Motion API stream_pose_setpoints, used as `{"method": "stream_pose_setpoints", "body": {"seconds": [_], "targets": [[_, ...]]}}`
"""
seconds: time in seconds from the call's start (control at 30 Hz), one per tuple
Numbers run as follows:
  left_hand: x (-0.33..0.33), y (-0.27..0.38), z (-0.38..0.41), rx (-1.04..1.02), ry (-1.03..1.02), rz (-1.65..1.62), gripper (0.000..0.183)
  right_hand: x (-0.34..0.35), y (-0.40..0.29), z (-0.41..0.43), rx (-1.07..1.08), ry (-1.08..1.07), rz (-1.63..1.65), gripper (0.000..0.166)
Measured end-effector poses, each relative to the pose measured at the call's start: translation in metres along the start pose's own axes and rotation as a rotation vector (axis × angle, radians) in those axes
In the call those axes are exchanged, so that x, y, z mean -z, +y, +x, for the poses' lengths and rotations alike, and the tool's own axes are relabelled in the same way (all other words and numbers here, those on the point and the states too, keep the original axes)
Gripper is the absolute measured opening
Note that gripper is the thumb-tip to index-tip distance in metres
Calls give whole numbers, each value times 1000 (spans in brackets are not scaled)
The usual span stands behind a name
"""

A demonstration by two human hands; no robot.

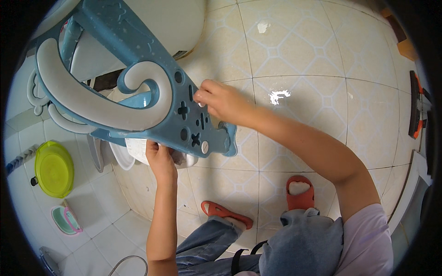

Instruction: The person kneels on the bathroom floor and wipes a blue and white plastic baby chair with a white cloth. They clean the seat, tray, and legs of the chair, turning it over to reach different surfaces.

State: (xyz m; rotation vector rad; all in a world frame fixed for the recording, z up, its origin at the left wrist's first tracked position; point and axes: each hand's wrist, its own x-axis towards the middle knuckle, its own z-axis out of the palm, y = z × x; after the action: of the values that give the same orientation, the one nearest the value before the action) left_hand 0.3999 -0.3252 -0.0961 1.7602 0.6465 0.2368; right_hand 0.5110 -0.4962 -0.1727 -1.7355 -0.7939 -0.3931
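A blue plastic frame (pixel 162 51) with a grey-white curled armrest (pixel 103 100), cut-out shapes and a white slotted knob (pixel 205 147) stands tilted at the upper left; it looks like part of a child's seat or stool. My left hand (pixel 159 155) is at its lower edge, fingertips bent and partly hidden under the panel, beside a white plastic part. At the panel's right edge is my right hand (pixel 207 96), its fingers curled around a small white piece that looks like another knob.
On the tiled wall at left hang a lime-green basin (pixel 54 169) and a small mint container with a pink rim (pixel 65 220). A shower hose (pixel 131 258) curves at bottom left. Water glistens on the floor tiles (pixel 293 103). A black-and-orange tool (pixel 415 105) stands at far right.
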Motion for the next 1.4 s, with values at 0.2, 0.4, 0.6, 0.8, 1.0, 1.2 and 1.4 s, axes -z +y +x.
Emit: {"method": "stream_pose_setpoints", "body": {"seconds": [0.2, 0.4, 0.6, 0.8, 1.0, 1.2, 1.4], "targets": [[2, -3, -1, -1, 32, -2, 15, 5, -15, 12, -729, -77, 515, 21], [-1, 0, -1, 42, 58, 25, 14, 7, -14, 15, -1088, -137, 833, 26], [1, -3, 1, -11, 30, -18, 14, -5, -16, 7, -942, 9, 675, 19], [-1, 1, -1, 0, 33, -17, 13, -7, -7, -1, -134, 49, 197, 14], [5, 0, 0, 19, 36, 41, 11, -4, -13, -1, -663, -3, 611, 16], [0, 1, 0, 15, 39, -31, 11, -4, -8, 0, -407, -39, 440, 16], [1, 2, -1, 25, 32, -44, 12, -3, -15, 1, -748, -55, 618, 18]]}}
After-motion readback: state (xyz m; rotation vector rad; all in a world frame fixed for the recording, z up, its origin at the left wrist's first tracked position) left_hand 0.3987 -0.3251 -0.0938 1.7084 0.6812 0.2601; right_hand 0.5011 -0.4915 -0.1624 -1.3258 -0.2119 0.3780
